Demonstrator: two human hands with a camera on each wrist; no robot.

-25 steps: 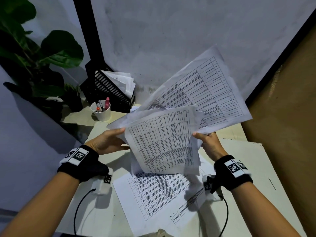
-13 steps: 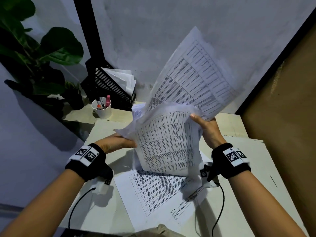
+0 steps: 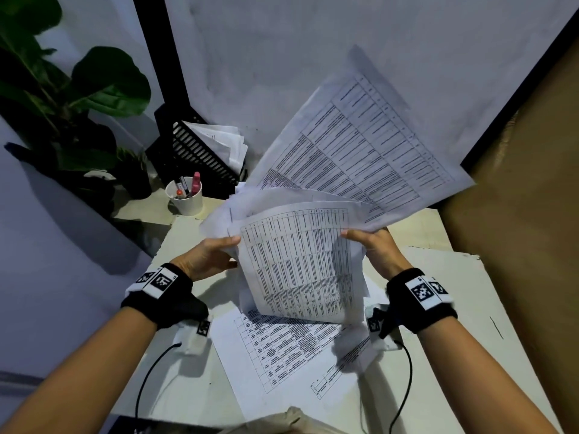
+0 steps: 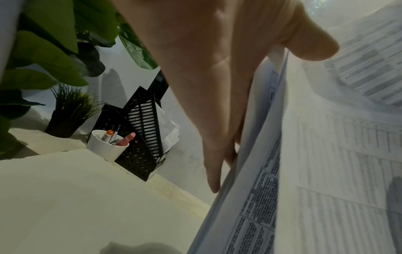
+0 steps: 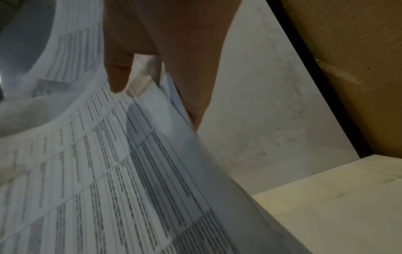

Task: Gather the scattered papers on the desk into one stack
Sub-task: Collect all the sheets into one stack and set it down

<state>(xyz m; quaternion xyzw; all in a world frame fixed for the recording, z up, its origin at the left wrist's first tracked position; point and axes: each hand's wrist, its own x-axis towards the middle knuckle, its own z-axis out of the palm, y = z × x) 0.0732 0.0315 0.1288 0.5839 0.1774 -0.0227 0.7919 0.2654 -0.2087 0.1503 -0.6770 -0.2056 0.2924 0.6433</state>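
Pale surface below: left hand and right hand each pinch a side of the lifted papers, one loose sheet lying flat directly beneath both hands, long axis slanting away.

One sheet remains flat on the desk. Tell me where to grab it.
Take the white printed sheet lying flat on the desk by its bare near-left edge, from the left: the held bundle of printed papers overhangs its far end.
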